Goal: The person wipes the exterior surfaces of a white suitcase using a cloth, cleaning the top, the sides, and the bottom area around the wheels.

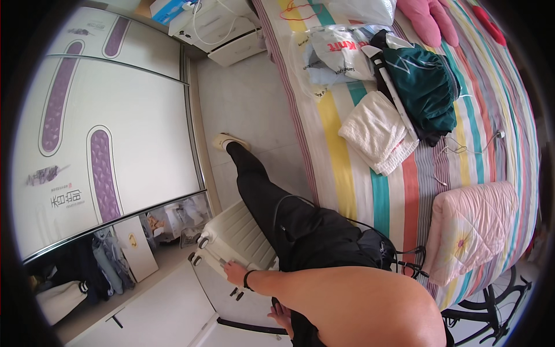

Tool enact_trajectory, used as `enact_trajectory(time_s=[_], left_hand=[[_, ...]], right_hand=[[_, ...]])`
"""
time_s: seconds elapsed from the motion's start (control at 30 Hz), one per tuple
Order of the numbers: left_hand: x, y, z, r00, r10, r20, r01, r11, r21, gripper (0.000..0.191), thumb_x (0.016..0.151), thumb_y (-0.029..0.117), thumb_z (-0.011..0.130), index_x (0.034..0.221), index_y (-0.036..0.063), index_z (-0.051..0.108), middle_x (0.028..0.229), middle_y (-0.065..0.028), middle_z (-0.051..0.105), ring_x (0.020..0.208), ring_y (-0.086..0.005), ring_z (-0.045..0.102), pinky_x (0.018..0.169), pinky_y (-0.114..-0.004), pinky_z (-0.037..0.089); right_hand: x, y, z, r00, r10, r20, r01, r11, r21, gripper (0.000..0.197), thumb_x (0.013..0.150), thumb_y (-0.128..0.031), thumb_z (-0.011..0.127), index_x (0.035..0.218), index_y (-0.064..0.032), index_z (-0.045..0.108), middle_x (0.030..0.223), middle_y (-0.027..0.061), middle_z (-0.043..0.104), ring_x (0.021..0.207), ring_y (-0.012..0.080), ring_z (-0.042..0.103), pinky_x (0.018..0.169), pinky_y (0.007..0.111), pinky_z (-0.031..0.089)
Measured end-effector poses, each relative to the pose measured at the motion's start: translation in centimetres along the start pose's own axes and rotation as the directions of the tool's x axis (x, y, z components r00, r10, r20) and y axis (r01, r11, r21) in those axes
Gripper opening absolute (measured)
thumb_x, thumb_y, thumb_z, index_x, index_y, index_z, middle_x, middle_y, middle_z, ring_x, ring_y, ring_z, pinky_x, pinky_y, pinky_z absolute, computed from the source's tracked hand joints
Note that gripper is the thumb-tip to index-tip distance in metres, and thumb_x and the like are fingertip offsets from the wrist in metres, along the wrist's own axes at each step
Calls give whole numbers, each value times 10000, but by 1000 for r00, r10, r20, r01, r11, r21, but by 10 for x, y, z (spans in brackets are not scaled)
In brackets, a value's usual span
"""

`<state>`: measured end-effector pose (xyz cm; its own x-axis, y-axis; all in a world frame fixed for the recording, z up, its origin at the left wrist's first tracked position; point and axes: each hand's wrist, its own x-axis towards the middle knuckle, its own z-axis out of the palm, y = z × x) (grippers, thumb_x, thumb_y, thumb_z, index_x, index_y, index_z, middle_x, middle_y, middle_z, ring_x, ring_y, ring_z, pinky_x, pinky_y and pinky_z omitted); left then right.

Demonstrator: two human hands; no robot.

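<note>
My right hand [236, 274], with a dark band at its wrist, is closed on the wheeled end of a cream hard-shell suitcase [238, 230]. The suitcase has ribbed sides and lies tilted beside my black-trousered leg [256, 182]. Several small caster wheels [203, 242] stick out from it. Below my right forearm, my left hand [282, 319] shows only in part, its fingers bent. Black cloth and my right arm hide the rest, so I cannot tell whether it holds anything.
A striped bed [338, 126] carries a folded towel [377, 130], dark green clothing [420, 86], plastic bags [338, 52] and a pink quilt [472, 230]. Left stands a sliding-door wardrobe [143, 121] with clothes inside. A drawer unit [221, 26] has a drawer pulled out. A bicycle [490, 303] stands lower right.
</note>
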<state>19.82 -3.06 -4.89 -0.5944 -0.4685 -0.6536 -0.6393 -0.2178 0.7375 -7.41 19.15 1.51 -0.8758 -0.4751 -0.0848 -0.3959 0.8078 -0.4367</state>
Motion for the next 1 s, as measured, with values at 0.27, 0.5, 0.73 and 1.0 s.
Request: enact_trajectory(time_s=[0.27,0.5,0.73,1.0], left_hand=[[-37,21,69,998,-55,-41,50,993,-103,833,1038,672,329,1636,124,140,1656,-182,262,1447,-397,405,1154,-494,387],[-43,67,102,988,156,-16,-150,969,195,664,1002,232,593,1555,52,273,1599,-176,328,1423,-403,413,1070,-510,456],[-20,81,157,750,645,146,-569,516,641,760,784,-11,588,1510,-4,362,1560,-226,373,1441,-423,372,1114,-519,425],[-13,82,183,738,599,310,-606,388,695,833,715,-36,536,1525,-46,340,1622,-278,270,1489,-456,285,1220,-472,294]], right_hand=[[13,23,36,998,-5,-57,9,998,63,222,902,-193,663,1067,-147,803,1215,67,675,1216,302,534,987,417,447],[9,49,28,935,-321,-151,337,936,102,177,883,-168,631,946,-70,763,1148,83,686,1156,278,573,954,392,485],[-7,82,17,764,-577,-289,626,770,119,326,858,-132,580,1139,14,656,1226,152,633,1170,304,593,1038,381,472],[23,165,-17,944,-208,-255,298,871,391,193,880,-68,611,1042,-54,716,1183,114,638,1063,320,636,889,395,537]])
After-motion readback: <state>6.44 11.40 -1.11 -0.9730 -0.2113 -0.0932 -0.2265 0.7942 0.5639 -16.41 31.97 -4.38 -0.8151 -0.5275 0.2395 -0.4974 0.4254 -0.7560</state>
